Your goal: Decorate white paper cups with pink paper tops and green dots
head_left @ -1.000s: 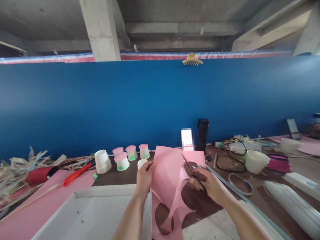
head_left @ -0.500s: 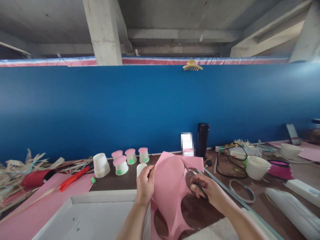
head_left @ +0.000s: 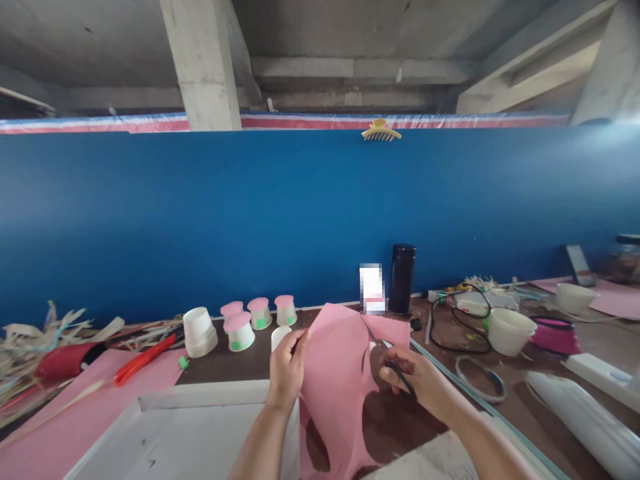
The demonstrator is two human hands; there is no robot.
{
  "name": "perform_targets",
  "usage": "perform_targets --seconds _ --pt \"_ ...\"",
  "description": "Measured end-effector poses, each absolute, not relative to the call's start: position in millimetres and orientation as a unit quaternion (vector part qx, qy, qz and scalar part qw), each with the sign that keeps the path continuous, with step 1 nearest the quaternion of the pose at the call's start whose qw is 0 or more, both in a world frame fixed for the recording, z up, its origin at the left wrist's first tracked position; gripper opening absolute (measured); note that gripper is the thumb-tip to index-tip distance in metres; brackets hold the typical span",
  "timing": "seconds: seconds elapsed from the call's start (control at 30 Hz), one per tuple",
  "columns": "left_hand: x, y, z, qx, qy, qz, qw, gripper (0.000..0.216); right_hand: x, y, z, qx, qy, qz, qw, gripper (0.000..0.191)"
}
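My left hand [head_left: 289, 370] pinches the left edge of a pink sheet of paper [head_left: 333, 373], held up off the table. Rounded cut-outs show along the sheet's lower and right parts. In my right hand [head_left: 413, 377] is a pair of scissors [head_left: 381, 347], its dark handles wrapped by my fingers. The blades lie at the sheet's upper right, where a flap of paper spreads to the right. Behind my left hand a white cup [head_left: 281, 335] is partly hidden. Several upturned cups with pink paper tops [head_left: 239, 331] stand farther left.
A white tray [head_left: 200, 393] lies at front left, near red-handled pliers [head_left: 145, 360] on pink paper. Stacked white cups [head_left: 199, 331] stand behind it. Along the blue partition [head_left: 280, 213] are a lit phone [head_left: 372, 289] and a black flask [head_left: 402, 279]. A white tub [head_left: 511, 331] sits at right.
The scissors and my right hand have shifted slightly at the sheet, and the flap at the right hangs a little differently. My left hand keeps its hold. The whole view has moved slightly.
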State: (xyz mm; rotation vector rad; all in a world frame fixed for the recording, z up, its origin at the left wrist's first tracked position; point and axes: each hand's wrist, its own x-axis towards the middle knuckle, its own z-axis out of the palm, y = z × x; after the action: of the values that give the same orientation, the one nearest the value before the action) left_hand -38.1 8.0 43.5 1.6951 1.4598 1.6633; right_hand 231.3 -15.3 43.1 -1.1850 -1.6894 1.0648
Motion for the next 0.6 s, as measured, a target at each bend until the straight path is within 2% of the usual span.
perform_targets --seconds 0.6 --pt "-40 8 43 0.568 0.547 0.577 0.212 0.042 221 -18 47 -0.443 -0.615 0.464 0.458 0.032"
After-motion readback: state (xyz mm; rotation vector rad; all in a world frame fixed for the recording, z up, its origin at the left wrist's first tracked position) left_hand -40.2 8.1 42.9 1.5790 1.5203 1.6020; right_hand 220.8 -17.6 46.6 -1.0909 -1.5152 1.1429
